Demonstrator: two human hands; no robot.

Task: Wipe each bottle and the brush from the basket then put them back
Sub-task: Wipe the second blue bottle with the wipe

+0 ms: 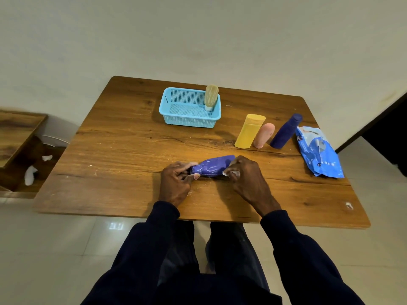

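Sideways purple btl (214, 165) low over bench (123, 150), well in front of basket (189, 122). L hand (176, 183) fingers grip its neck; R hand (246, 176) fingers pinch white wipe (230, 172) against its base. Upright brush (211, 96) in basket; yellow btl (248, 133), pink btl (264, 135), navy btl (285, 132) right of basket.

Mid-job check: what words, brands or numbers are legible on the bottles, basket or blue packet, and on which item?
Nothing can be read as text.
Blue packet: dark label patches, too small to read.
Purple bottle: white marks, blurred.
Basket: dark mark on the rim, illegible.
Yellow bottle, pink bottle, dark blue bottle, brush: no print visible.
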